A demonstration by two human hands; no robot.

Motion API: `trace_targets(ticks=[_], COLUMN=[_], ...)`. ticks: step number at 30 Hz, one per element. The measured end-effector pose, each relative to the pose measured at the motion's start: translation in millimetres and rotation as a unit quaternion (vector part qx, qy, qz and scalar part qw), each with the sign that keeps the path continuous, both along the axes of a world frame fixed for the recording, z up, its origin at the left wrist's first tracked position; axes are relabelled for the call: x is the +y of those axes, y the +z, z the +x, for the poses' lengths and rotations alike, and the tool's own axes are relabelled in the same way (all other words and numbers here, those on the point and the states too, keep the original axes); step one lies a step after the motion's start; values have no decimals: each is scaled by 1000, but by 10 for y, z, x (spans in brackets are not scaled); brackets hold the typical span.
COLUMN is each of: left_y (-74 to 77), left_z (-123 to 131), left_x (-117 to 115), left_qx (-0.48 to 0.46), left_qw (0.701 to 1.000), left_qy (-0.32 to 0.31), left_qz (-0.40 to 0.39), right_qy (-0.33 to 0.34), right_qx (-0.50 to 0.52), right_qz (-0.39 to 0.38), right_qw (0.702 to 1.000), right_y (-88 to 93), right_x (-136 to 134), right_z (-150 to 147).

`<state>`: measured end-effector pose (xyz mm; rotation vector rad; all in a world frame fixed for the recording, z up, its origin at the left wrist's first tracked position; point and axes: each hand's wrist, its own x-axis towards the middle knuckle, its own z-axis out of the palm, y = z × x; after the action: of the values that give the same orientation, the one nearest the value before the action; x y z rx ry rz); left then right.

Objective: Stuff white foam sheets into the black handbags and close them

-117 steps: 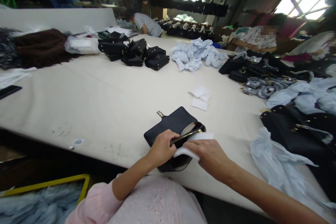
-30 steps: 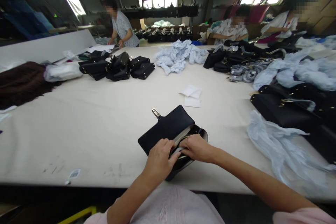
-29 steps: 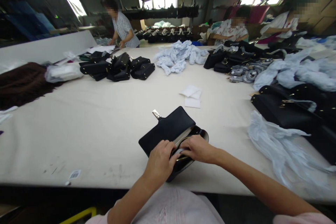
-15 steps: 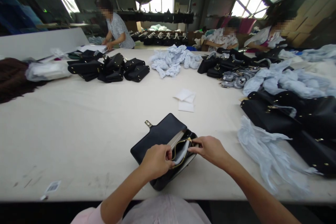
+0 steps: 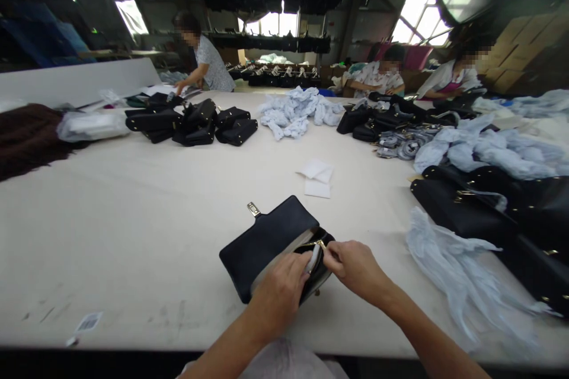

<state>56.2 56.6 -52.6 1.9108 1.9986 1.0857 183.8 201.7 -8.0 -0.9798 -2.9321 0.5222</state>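
A black handbag (image 5: 276, 226) lies on the table in front of me, its flap with a gold clasp folded back to the left. Inside its mouth a gold-zipped pocket shows a bit of white stuffing (image 5: 315, 256). My left hand (image 5: 284, 287) reaches over the near side of the bag, its fingers closed on the pocket's edge by the stuffing; the fingertips are partly hidden. At the right end of the zip, my right hand (image 5: 353, 263) pinches the gold zipper pull (image 5: 320, 244).
White paper slips (image 5: 317, 177) lie beyond the bag. Pale blue wrapping (image 5: 444, 266) and black bags (image 5: 466, 201) crowd the right side. More black bags (image 5: 195, 121) and crumpled wrapping (image 5: 296, 109) sit farther back. Several co-workers stand or sit around the table's far side.
My left hand has moved forward over the pocket, which gapes less and shows less white stuffing. My right fingers have closed in at the zip's right end. The view has tilted up slightly.
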Motion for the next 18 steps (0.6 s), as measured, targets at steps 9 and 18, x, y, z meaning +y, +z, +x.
trace_targets(ticks=[9,18], left_y=[141,-104], left_z=[70,274], left_x=[228,327], left_qx=[-196,-35], left_qw=[976,987], left_qy=[43,-119], left_qz=[-82,-103], right_qy=[-23,-88], right_qx=[102,130], right_qz=[-228,-404], right_qw=[968,901], right_y=[91,-213], right_x=[-139,-173], right_z=[301,588])
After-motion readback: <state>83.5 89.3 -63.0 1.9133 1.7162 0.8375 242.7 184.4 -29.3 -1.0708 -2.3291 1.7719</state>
